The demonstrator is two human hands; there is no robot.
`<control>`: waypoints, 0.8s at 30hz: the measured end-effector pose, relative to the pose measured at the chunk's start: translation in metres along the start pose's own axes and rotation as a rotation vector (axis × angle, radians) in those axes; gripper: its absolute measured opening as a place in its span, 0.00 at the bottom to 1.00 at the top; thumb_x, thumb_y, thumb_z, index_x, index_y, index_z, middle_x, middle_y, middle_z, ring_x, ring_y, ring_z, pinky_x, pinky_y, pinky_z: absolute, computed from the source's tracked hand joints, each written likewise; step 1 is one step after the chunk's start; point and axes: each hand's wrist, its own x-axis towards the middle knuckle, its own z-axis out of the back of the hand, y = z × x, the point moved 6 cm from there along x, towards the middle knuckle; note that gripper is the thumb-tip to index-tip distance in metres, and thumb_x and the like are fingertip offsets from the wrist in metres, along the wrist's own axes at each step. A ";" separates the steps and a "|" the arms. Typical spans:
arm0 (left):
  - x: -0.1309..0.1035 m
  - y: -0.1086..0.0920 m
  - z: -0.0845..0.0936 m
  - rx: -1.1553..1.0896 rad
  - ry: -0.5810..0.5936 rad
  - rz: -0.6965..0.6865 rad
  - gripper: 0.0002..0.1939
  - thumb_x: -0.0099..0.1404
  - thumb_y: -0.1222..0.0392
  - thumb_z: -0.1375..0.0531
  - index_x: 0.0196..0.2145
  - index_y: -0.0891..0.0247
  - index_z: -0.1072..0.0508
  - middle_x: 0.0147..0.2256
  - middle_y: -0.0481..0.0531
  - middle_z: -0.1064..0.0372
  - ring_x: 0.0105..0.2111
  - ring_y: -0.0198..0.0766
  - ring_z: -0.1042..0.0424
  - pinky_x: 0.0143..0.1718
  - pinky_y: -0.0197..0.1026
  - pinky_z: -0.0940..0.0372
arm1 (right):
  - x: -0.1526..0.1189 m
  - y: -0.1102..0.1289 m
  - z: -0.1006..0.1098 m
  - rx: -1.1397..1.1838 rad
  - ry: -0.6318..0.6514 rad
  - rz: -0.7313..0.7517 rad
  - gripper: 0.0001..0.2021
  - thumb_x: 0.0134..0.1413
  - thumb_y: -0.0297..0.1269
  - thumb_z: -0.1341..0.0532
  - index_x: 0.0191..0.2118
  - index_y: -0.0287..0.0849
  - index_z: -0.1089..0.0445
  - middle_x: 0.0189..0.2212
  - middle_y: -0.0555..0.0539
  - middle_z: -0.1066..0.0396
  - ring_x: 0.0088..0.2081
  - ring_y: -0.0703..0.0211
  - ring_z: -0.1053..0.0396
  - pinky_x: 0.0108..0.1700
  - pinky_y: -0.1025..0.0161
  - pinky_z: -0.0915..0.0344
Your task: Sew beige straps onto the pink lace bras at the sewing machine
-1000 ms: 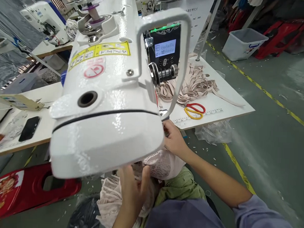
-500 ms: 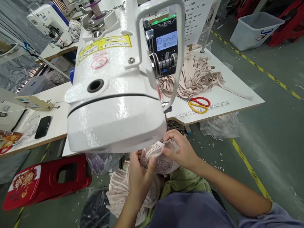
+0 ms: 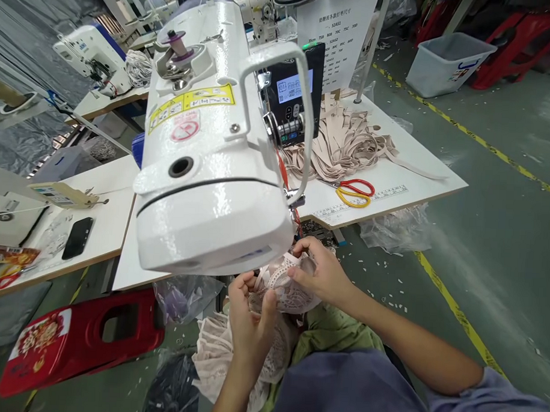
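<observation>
A pale pink lace bra (image 3: 294,294) is held below the front of the white sewing machine head (image 3: 215,228), its cup facing up. My right hand (image 3: 324,271) pinches the cup's upper edge between thumb and fingers. At the bra's left side, my left hand (image 3: 249,316) has its fingers curled on the edge, with the thumb standing a little away. The machine head hides the needle area. More pale lace pieces (image 3: 216,348) lie in a bunched pile on my lap, beneath my left hand.
On the white table, beige straps (image 3: 344,139) lie heaped beside red-and-yellow-handled scissors (image 3: 354,192) and a printed ruler (image 3: 360,201). The machine's control panel (image 3: 293,92) is lit. A phone (image 3: 78,238) rests on the left table; below is a red stool (image 3: 85,343).
My view has shifted slightly, so the machine appears further right. The left thumb has moved away from its fingers, and more of the bra cup shows. The right hand keeps its pinch.
</observation>
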 end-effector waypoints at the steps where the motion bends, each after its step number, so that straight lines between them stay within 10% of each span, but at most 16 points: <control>1: 0.000 0.002 0.000 -0.037 0.010 0.024 0.22 0.67 0.47 0.41 0.52 0.63 0.37 0.40 0.56 0.32 0.39 0.40 0.27 0.38 0.41 0.30 | 0.001 0.000 -0.001 0.003 0.000 -0.012 0.16 0.53 0.50 0.38 0.39 0.45 0.37 0.36 0.47 0.30 0.37 0.54 0.32 0.40 0.59 0.37; 10: -0.002 -0.010 -0.004 -0.254 -0.020 0.203 0.20 0.67 0.42 0.43 0.45 0.61 0.36 0.36 0.51 0.34 0.35 0.37 0.30 0.36 0.37 0.34 | 0.002 -0.009 -0.012 0.267 0.063 -0.211 0.17 0.49 0.48 0.36 0.39 0.43 0.37 0.34 0.49 0.33 0.37 0.58 0.33 0.40 0.61 0.36; 19: -0.025 -0.028 -0.014 -0.363 0.213 0.231 0.19 0.67 0.41 0.43 0.39 0.61 0.31 0.31 0.51 0.31 0.30 0.36 0.32 0.30 0.36 0.36 | -0.041 -0.006 0.012 0.410 0.176 -0.364 0.16 0.54 0.49 0.36 0.40 0.41 0.23 0.38 0.47 0.25 0.39 0.56 0.30 0.41 0.63 0.36; 24: -0.028 -0.017 -0.028 -0.472 0.397 0.373 0.25 0.67 0.37 0.45 0.44 0.63 0.26 0.43 0.57 0.26 0.44 0.44 0.28 0.48 0.44 0.35 | -0.054 -0.001 0.019 0.338 0.192 -0.305 0.14 0.55 0.48 0.36 0.37 0.41 0.22 0.34 0.47 0.26 0.37 0.58 0.30 0.40 0.64 0.36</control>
